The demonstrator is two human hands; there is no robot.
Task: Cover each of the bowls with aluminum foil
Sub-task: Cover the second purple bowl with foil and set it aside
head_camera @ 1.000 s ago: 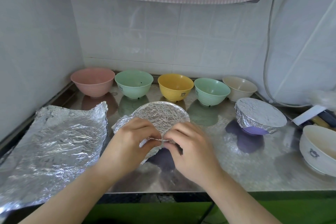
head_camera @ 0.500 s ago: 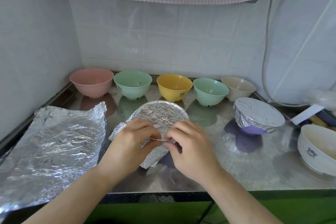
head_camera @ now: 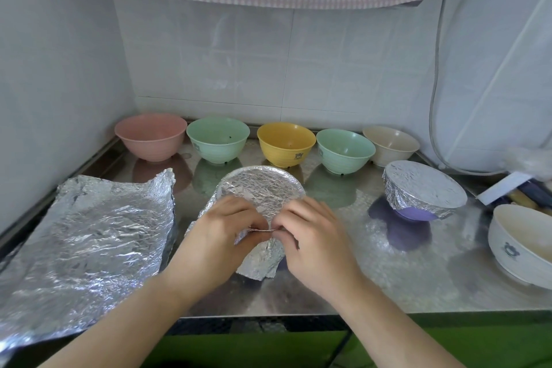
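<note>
Fingers (head_camera: pixel 239 216) of left hand (head_camera: pixel 219 243) and right hand (head_camera: pixel 313 243) curled tight, pinching a thin fold of crinkled foil (head_camera: pixel 263 188) at the near rim of the centre bowl. Foil drawn flat over the round top, loose flap hanging at 6 o'clock. At 3 o'clock, purple bowl (head_camera: pixel 413 213) under a creased foil cap. At 9 o'clock, wrinkled foil sheet (head_camera: pixel 89 236) spread on steel counter (head_camera: pixel 403 284). At 12 o'clock, row of five smooth bare bowls (head_camera: pixel 286 143).

Crinkled foil (head_camera: pixel 263 188) caps the tilted centre bowl, a loose flap (head_camera: pixel 261 260) hanging at its near side.
</note>
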